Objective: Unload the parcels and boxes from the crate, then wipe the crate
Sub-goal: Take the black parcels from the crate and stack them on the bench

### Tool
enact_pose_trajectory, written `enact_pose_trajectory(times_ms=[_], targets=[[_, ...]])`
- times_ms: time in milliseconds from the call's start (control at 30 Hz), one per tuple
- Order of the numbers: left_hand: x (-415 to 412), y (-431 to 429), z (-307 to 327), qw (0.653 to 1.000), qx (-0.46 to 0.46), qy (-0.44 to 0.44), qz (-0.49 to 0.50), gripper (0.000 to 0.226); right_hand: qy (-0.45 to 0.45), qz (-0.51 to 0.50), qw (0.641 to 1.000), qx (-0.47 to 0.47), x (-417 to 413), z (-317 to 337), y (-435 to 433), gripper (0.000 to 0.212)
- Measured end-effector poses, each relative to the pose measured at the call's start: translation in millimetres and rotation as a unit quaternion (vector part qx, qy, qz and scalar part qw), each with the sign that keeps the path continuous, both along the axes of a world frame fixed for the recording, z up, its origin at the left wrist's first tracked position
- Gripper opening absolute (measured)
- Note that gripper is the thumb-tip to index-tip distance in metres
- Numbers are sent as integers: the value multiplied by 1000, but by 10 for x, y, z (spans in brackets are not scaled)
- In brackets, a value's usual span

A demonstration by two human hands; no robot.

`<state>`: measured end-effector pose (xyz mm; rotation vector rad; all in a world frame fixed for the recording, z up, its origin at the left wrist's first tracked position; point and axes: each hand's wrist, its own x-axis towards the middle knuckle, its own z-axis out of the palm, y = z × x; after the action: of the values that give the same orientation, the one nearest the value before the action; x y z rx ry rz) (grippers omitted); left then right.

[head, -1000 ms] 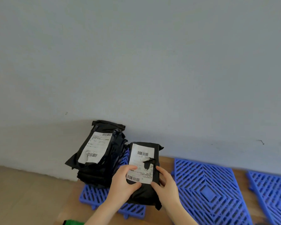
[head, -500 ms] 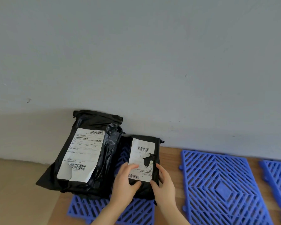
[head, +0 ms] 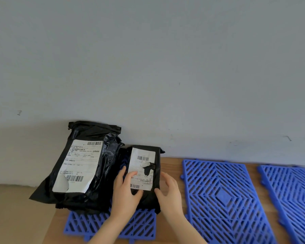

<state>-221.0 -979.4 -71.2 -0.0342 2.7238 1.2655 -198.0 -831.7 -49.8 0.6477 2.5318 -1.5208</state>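
As if settling it, left hand (head: 125, 192): pinches small parcel (head: 143, 161), thumb on label
Right hand (head: 171, 189): loosely spread, thumb at parcel's right edge
Small parcel: on blue mat (head: 99, 224), just right of larger parcel (head: 81, 164)
Crate: not in view

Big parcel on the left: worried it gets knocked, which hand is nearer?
Left. The left hand holds the small parcel right beside the big parcel; the right hand is at the small parcel's far side.

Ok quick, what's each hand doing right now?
Left hand: holds the small parcel, fingers curled on its front.
Right hand: looks open, with only the thumb touching the parcel's edge.
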Motion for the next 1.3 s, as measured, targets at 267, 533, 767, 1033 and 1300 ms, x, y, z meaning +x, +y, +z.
enact_pose_trajectory(times_ms=[267,533,767,1033,1300], targets=[[491,451,708,991,76,83,-68,49,103,-24,994,-19,520,819,341,41],[1657,1335,1473,965,149,173,-131,46,214,-70,974,-33,1887,1637,1162,27],[2843,2260,1814,941,176,192,-216,46,247,-153,957,3,3347,1854,2035,26],[3419,3240,1798,956,168,77,-230,48,224,-215,950,30,4009,1846,2863,29],[3157,3814,1608,971,125,77,-191,49,193,-175,965,42,3637,1662,3506,31]])
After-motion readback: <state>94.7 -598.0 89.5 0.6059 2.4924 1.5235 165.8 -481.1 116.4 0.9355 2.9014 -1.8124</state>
